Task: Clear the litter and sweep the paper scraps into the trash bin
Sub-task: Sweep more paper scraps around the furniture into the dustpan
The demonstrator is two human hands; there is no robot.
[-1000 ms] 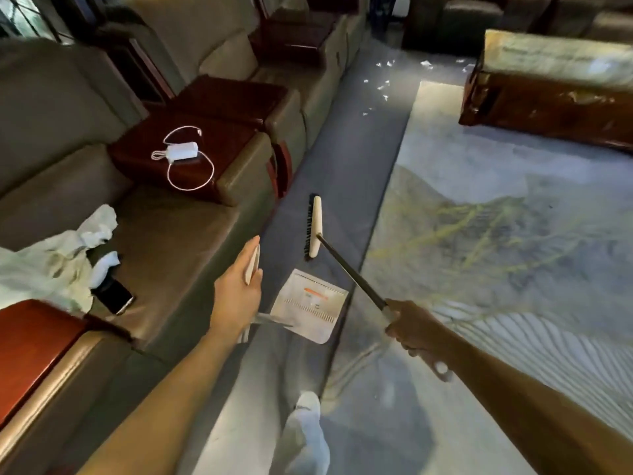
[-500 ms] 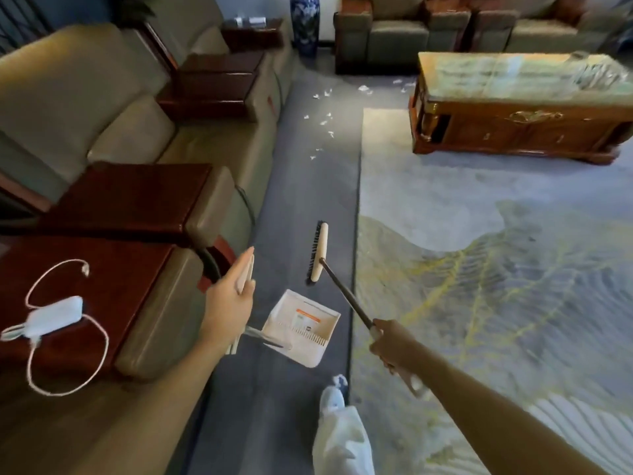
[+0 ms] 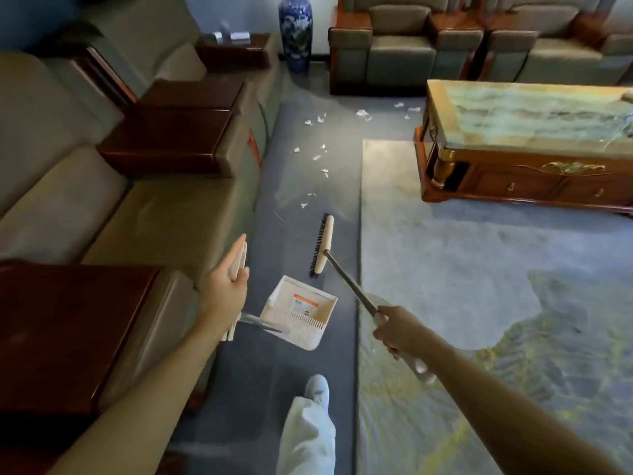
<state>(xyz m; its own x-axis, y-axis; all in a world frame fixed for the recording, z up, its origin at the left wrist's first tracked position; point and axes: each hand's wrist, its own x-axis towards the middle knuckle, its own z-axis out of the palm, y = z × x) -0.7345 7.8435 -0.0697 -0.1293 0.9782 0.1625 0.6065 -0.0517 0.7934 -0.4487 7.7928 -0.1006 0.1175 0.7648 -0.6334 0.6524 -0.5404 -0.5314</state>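
My left hand (image 3: 226, 289) holds the dustpan (image 3: 308, 325), orange label unreadable; right hand (image 3: 394, 329) grips the broom (image 3: 323, 245); paper scraps (image 3: 317, 157) lie far ahead.

The left hand (image 3: 226, 289) grips the pale upright handle of a white dustpan (image 3: 301, 311), its tray tilted over the grey floor (image 3: 291, 180). The right hand (image 3: 394, 329) grips the dark shaft of a broom (image 3: 324, 243), whose head lies ahead of the dustpan, bristles to the left, just beside a patterned rug (image 3: 479, 303). Paper scraps (image 3: 317, 157) are scattered farther ahead, between a sofa (image 3: 102, 207) and a wooden surface (image 3: 527, 114). A blue vase (image 3: 295, 29) stands beyond
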